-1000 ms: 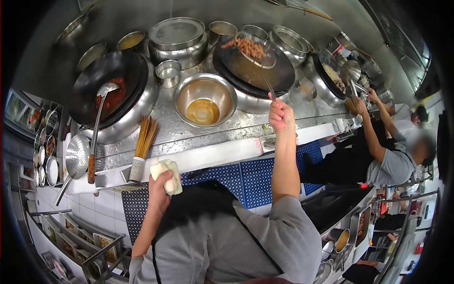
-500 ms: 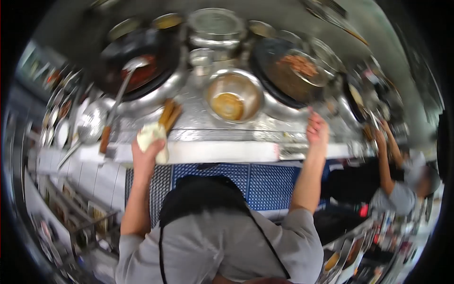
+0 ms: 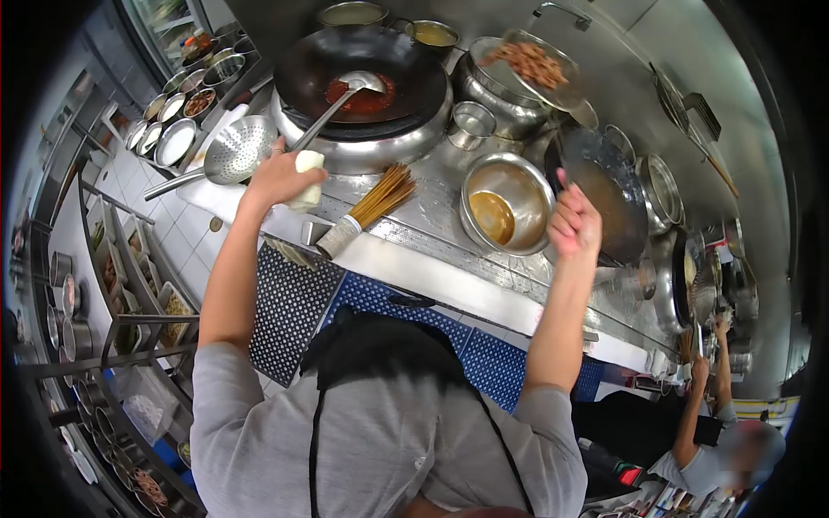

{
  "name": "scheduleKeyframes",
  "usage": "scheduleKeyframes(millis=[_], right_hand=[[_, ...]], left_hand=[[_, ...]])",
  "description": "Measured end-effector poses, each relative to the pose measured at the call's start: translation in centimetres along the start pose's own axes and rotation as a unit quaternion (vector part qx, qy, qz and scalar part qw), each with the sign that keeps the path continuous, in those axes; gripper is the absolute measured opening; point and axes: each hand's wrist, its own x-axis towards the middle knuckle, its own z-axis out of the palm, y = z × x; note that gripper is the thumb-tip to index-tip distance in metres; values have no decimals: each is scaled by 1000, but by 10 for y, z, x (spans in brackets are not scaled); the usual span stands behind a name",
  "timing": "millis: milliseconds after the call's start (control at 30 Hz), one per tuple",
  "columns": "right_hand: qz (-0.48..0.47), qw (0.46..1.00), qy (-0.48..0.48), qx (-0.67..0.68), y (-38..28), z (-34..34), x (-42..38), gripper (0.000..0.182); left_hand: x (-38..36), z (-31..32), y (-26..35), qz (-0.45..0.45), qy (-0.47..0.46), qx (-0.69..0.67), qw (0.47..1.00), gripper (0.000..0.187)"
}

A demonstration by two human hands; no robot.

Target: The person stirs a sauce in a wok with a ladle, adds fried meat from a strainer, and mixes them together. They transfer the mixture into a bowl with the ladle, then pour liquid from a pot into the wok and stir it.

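Note:
My left hand is closed on a folded white cloth at the counter's front. Just beyond it, a ladle rests in the left wok, its bowl in red sauce; my hand and the cloth hide its handle end. A perforated skimmer lies left of that hand. My right hand is closed between the steel bowl and the right wok; I cannot make out what is in it. Beyond it, a strainer of cooked meat pieces appears tilted above a steel pot.
A bamboo brush lies on the counter's front edge. A small steel pot stands between the woks. Filled bowls crowd the far left. At right, a co-worker is at another wok.
The view has swung. My left hand, with the cloth, has gone from the bamboo brush to the ladle's handle end. The meat strainer has moved from the right wok to the pot behind.

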Motion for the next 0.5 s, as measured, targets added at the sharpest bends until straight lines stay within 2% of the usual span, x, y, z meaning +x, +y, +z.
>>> scheduleKeyframes(millis=[67, 167, 200, 300, 333, 367, 400, 467, 500], right_hand=[[38, 999, -17, 7, 27, 19, 32, 29], [79, 997, -9, -19, 70, 42, 75, 27], [66, 996, -1, -65, 85, 48, 88, 25], [13, 973, 53, -226, 138, 65, 109, 22], [-17, 951, 88, -297, 155, 73, 112, 23], [-46, 921, 123, -366, 168, 78, 114, 24], [-65, 883, 112, -452, 176, 76, 120, 26], [-102, 779, 81, -613, 190, 67, 135, 30], [-183, 706, 73, -680, 194, 66, 137, 28]], left_hand=[[7, 0, -8, -36, -89, -98, 991, 49], [7, -2, -10, -57, -45, -133, 988, 49], [0, -3, -7, -68, -34, -107, 991, 56], [-26, -4, 1, -78, -5, -137, 987, 53], [-33, -7, 7, -98, 21, -99, 990, 53], [-31, -6, 5, -100, 26, -116, 988, 52], [-31, -3, 3, -104, 29, -134, 985, 51], [-28, -1, 0, -116, 16, -182, 976, 51], [-28, -2, 1, -118, 28, -182, 976, 51]])
